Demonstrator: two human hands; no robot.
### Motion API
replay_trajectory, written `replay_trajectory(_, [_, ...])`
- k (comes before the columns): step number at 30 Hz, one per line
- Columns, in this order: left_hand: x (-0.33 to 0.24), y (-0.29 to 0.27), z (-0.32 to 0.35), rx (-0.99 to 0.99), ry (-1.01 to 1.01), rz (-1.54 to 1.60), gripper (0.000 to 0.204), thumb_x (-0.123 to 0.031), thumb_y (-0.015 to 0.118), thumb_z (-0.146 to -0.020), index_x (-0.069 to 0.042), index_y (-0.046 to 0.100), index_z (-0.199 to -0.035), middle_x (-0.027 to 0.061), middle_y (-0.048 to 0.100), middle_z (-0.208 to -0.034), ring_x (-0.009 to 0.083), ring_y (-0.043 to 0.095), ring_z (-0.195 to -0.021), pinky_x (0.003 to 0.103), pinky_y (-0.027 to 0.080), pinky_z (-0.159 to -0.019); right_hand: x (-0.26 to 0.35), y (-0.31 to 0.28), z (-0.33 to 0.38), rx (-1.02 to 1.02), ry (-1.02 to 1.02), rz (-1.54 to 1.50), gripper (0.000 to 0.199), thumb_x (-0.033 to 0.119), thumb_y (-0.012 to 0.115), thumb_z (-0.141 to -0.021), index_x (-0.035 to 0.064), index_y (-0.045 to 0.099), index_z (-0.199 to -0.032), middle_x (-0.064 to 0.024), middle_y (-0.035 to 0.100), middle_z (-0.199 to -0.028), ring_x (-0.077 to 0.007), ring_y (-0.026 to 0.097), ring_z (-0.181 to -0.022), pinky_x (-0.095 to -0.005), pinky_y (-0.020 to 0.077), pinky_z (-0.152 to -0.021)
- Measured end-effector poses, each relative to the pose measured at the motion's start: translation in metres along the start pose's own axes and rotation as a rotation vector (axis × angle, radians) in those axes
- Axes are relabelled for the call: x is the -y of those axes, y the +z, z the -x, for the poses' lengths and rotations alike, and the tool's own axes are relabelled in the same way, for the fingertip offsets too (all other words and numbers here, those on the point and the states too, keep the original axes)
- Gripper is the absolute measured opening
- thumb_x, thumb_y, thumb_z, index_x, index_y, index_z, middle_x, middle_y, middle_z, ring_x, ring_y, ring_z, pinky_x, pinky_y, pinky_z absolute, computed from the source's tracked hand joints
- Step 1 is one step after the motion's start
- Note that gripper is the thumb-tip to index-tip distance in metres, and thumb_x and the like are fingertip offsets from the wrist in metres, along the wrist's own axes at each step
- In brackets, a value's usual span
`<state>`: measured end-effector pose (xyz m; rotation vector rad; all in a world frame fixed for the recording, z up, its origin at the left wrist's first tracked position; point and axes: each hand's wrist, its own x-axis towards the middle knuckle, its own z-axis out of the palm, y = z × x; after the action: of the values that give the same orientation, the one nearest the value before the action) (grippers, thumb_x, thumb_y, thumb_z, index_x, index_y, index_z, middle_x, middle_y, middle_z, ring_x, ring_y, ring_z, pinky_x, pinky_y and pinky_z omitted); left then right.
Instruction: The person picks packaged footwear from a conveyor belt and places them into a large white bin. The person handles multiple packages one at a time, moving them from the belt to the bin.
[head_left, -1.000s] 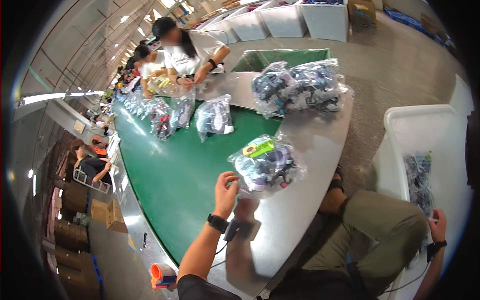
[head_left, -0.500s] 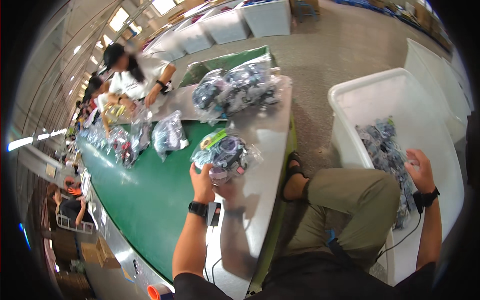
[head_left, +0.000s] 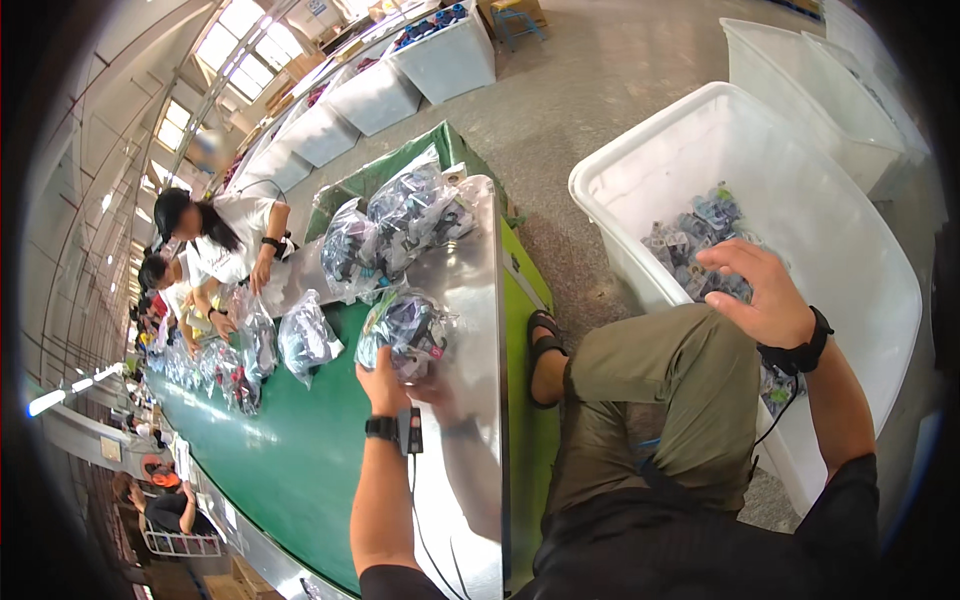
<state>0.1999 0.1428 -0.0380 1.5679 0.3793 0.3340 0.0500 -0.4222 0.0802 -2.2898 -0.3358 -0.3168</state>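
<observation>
My left hand (head_left: 382, 385) grips the near side of a clear plastic bag (head_left: 408, 330) stuffed with small grey, purple and dark bundled items. That bag rests where the green belt (head_left: 260, 440) meets the shiny metal surface; the fingers beneath it are partly hidden. Over the large white bin (head_left: 690, 105) is my right hand (head_left: 768, 300), its fingers apart and curved with nothing in them. Below it in the bin lies a heap of small grey-blue bundled items (head_left: 700, 235), too small to name.
Two filled clear bags (head_left: 410, 205) sit on the metal end before a green-lined container (head_left: 450, 150). Another bag (head_left: 308, 340) lies on the belt. Co-workers (head_left: 225, 240) handle bags farther along. More white bins (head_left: 450, 65) stand behind; my bent knee touches the near bin's side.
My right hand has moved left and inward over the bin. The view has turned right, so the bench appears farther left. My left hand stays at the bag.
</observation>
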Motion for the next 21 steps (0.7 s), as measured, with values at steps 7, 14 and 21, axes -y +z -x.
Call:
replay_trajectory(7, [-0.032,0.061,0.099,0.258,-0.125,0.197,0.063,-0.015,0.066,-0.097,-0.010,0.038,-0.153,0.0110,0.060,-0.131,0.0254,0.067,-0.111,0.035,0.060,-0.079,0.032,0.021,0.007,-0.012,-0.210,-0.020,0.050,0.011,0.079,-0.080,0.0051,0.065,-0.128,-0.0137,0.066,-0.121,-0.0328,0.064,-0.113,-0.0418,0.0521,-0.099])
replay_trajectory(14, [-0.074,0.171,0.223,0.547,-0.247,0.400,0.074,-0.010,0.058,-0.102,-0.006,0.018,-0.164,0.0154,0.050,-0.146,0.0248,0.058,-0.125,0.040,0.050,-0.106,0.070,0.090,-0.002,-0.129,-0.486,0.410,0.051,0.024,0.069,-0.088,0.0192,0.060,-0.138,-0.0052,0.061,-0.124,-0.0241,0.056,-0.129,-0.0530,0.0402,-0.114])
replay_trajectory(21, [-0.088,0.199,0.253,0.874,-0.367,0.361,0.071,-0.017,0.061,-0.103,-0.004,0.023,-0.163,0.0136,0.057,-0.139,0.0248,0.061,-0.123,0.044,0.049,-0.107,0.016,0.041,0.025,-0.204,-0.329,0.426,0.045,0.019,0.073,-0.080,0.0122,0.060,-0.122,-0.0058,0.059,-0.112,-0.0261,0.059,-0.114,-0.0519,0.0417,-0.107])
